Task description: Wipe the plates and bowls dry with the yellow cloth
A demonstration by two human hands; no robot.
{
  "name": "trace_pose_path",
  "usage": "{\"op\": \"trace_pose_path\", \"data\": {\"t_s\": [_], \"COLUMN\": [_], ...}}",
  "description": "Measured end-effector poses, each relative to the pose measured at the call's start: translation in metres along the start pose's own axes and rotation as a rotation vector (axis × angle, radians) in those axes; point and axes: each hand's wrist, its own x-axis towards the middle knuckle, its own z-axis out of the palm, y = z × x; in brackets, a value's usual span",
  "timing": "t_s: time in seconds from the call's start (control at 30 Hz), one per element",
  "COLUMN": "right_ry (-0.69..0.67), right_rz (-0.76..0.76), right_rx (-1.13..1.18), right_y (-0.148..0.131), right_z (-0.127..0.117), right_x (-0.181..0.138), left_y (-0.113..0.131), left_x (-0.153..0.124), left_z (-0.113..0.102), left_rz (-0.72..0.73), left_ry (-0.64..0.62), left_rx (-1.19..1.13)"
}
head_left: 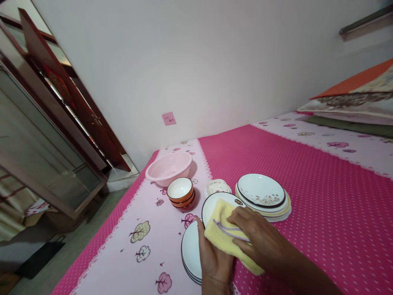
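A white plate with a dark rim (211, 206) is held up, tilted, in my left hand (211, 258), whose thumb lies along its near left edge. My right hand (251, 231) grips a yellow cloth (227, 241) with a pale purple stripe and presses it on the plate's face. The cloth covers much of the plate, and my left fingers are hidden beneath. Below my left hand lies a stack of dark-rimmed white plates (190, 250). To the right of the held plate is another stack of plates (260, 190), its top one patterned with brown flowers.
A stack of orange-brown bowls (180, 190) sits by a pink basin (168, 168). A small white patterned dish (218, 186) stands behind the held plate. All rest on a pink bedspread (322, 205). Folded bedding (356, 104) is at far right; a glass door (39, 143) stands left.
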Motion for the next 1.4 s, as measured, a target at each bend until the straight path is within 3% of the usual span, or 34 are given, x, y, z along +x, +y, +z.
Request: {"op": "trace_pose_path", "data": {"t_s": [0.3, 0.4, 0.53, 0.63, 0.73, 0.8, 0.9, 0.97, 1.13, 1.3, 1.4], "right_ry": [0.408, 0.405, 0.242, 0.435, 0.557, 0.572, 0.507, 0.405, 0.434, 0.525, 0.473], "right_rz": [-0.043, -0.104, -0.241, -0.381, -0.391, -0.359, -0.274, -0.062, 0.449, 0.537, 0.514], "right_rx": [0.038, 0.036, -0.064, -0.195, -0.389, -0.437, -0.323, -0.115, 0.404, 0.61, 0.832], "right_y": [0.003, -0.009, -0.019, -0.012, 0.0, 0.004, 0.003, 0.003, 0.02, 0.024, 0.014], "right_z": [-0.024, -0.021, 0.015, 0.056, 0.085, 0.088, 0.064, 0.033, -0.03, -0.034, -0.021], "right_x": [0.004, 0.003, -0.006, -0.018, -0.023, -0.019, -0.007, 0.002, 0.009, 0.009, 0.012], "left_y": [-0.001, -0.001, 0.001, 0.004, 0.006, 0.006, 0.004, 0.002, 0.0, -0.008, -0.016], "left_x": [0.001, 0.003, 0.004, 0.002, 0.0, -0.001, 0.002, 0.004, 0.004, -0.001, -0.004], "left_z": [-0.002, -0.003, -0.012, -0.018, -0.015, -0.01, -0.007, -0.008, -0.008, -0.002, -0.001], "left_rz": [-0.026, -0.002, 0.045, -0.007, -0.045, -0.032, 0.051, 0.082, 0.072, 0.107, 0.169], "left_ry": [-0.009, -0.01, 0.07, 0.124, 0.16, 0.165, 0.139, 0.107, 0.171, 0.309, 0.227], "left_rx": [-0.023, -0.015, -0.007, -0.004, -0.026, -0.034, -0.031, -0.017, 0.042, 0.182, 0.319]}}
